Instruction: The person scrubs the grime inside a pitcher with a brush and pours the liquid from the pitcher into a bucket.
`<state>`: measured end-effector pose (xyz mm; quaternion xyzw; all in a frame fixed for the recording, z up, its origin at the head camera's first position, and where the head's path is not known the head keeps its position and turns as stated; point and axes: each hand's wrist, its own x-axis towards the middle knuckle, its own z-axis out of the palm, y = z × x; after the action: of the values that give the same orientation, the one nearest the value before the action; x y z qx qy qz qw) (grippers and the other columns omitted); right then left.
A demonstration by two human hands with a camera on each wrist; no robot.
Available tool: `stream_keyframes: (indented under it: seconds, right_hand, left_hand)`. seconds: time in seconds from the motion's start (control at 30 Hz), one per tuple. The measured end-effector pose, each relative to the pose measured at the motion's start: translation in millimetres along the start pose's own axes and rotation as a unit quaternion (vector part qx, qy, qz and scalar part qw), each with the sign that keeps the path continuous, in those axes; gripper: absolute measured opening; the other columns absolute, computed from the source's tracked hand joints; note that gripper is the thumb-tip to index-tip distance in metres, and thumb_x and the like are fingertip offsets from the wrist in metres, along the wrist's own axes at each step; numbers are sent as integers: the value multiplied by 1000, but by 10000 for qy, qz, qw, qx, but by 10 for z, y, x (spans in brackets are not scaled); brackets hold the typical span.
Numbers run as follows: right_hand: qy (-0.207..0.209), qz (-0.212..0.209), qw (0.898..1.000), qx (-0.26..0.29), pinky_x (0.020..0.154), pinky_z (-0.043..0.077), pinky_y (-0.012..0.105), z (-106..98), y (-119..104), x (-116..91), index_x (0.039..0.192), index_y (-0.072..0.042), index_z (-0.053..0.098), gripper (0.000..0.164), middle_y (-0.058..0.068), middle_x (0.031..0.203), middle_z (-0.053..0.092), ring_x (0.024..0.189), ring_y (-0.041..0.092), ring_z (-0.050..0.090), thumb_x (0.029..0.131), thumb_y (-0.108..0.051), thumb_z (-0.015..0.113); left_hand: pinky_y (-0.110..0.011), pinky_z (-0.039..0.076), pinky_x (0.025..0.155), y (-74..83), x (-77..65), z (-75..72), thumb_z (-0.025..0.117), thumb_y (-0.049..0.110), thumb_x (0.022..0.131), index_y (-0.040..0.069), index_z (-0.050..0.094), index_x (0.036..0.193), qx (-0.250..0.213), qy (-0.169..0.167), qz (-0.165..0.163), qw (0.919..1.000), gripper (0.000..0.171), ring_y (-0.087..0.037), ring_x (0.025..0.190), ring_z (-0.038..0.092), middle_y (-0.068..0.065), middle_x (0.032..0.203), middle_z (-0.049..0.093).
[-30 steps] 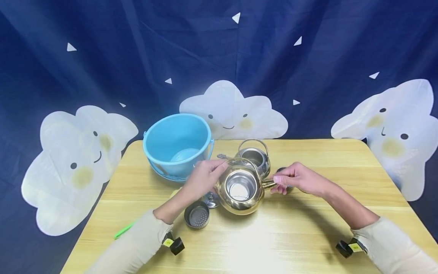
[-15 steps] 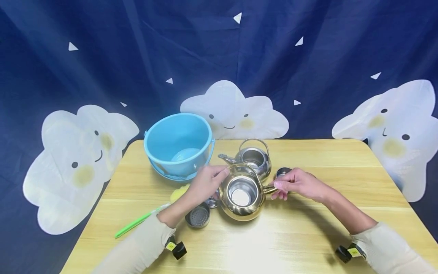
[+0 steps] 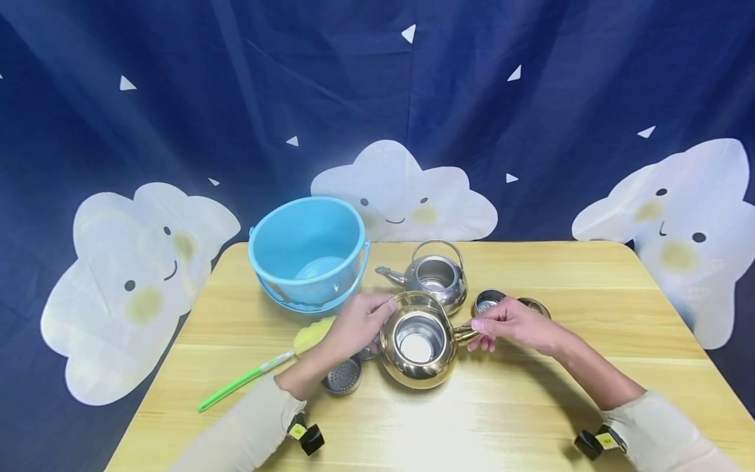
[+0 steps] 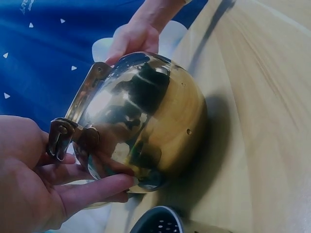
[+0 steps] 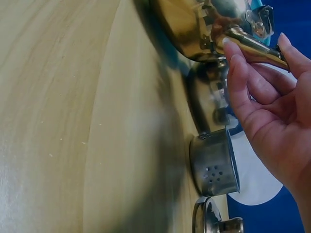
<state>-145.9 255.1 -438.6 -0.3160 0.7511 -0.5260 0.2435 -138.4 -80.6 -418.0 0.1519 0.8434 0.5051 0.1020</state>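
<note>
Both hands hold a gold teapot [image 3: 413,373], its open mouth facing up and showing a silver inside. My left hand [image 3: 354,324] grips it on the left side; the left wrist view shows fingers [image 4: 97,191] against the body beside the handle's hinge [image 4: 65,131]. On the other side my right hand [image 3: 519,324] pinches the spout [image 5: 257,52] between thumb and fingers. Shadow lies on the table under the teapot body. Just behind stands a silver teapot [image 3: 451,295], lidless, with its handle raised and spout to the left.
A blue bucket [image 3: 283,272] stands at the back left. A green-handled brush [image 3: 236,387] with a yellow sponge head [image 3: 309,335] lies at left. One strainer [image 3: 343,378] sits below my left wrist; another strainer [image 5: 214,162] and a lid [image 5: 208,218] sit beyond my right hand.
The gold teapot has come slightly nearer to me, both hands keeping their hold. More of the silver teapot, the brush, and the strainer and lid behind my right hand now shows.
</note>
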Motion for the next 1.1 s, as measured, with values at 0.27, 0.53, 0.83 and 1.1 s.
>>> stream_keyframes:
  seconds: [0.27, 0.53, 0.83, 1.1]
  right_hand:
    - [63, 170, 9998, 40, 68, 65, 37, 31, 52, -11, 104, 2, 76, 24, 28, 92, 77, 74, 33, 75, 106, -10, 55]
    - [135, 239, 9996, 70, 70, 65, 37, 28, 87, -26, 106, 3, 76, 26, 27, 92, 77, 74, 32, 75, 106, -11, 55]
    - [95, 273, 9996, 45, 68, 65, 36, 13, 125, -7, 101, -1, 78, 27, 25, 91, 78, 74, 38, 73, 107, -13, 54]
    - [36, 252, 9987, 435, 69, 65, 34, -5, 179, 13, 103, 9, 74, 28, 33, 93, 75, 74, 27, 75, 107, -10, 54]
  left_hand:
    - [-48, 62, 47, -46, -9, 33, 53, 27, 107, 16, 70, 82, -110, -60, -247, 9996, 32, -34, 49, 68, -1, 67, 49]
    - [-49, 61, 47, -53, -21, 50, 54, 28, 107, 17, 75, 90, -163, -89, -315, 9993, 30, -28, 45, 66, -4, 69, 57]
    - [-48, 62, 48, -79, -3, 65, 53, 30, 108, 18, 74, 88, -105, -100, -502, 9986, 31, -31, 47, 68, -4, 71, 53]
    - [-47, 62, 48, -87, 13, 65, 54, 30, 108, 18, 78, 98, -149, -152, -499, 9985, 28, -33, 46, 66, 5, 59, 38]
